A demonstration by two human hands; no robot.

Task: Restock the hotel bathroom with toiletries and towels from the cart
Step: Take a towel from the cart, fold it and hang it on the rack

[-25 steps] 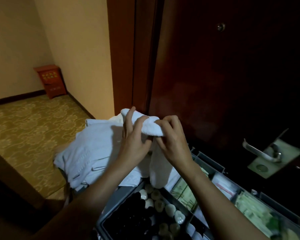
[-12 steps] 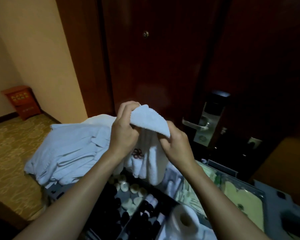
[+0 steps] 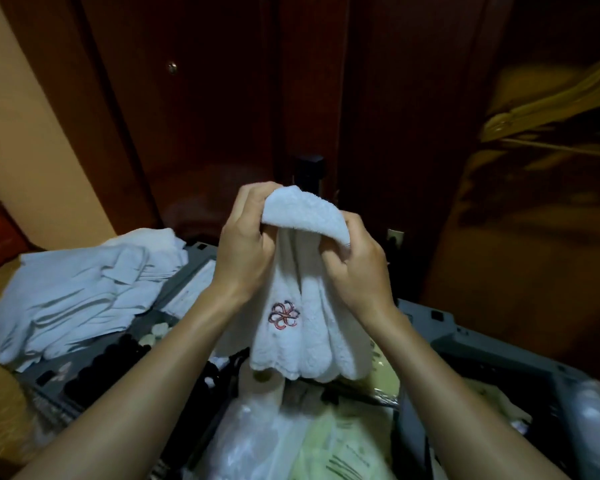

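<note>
Before a dark wooden door, the grey cart holds folded linens (toiletries too); the left hand and right hand both grip a white embroidered towel.

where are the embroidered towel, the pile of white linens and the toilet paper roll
embroidered towel (image 3: 312, 334): head view, on the hanging folds right of the flower emblem
pile of white linens (image 3: 84, 296): head view, middle of the heap
toilet paper roll (image 3: 265, 389): head view, its side just below the towel's hem
</note>
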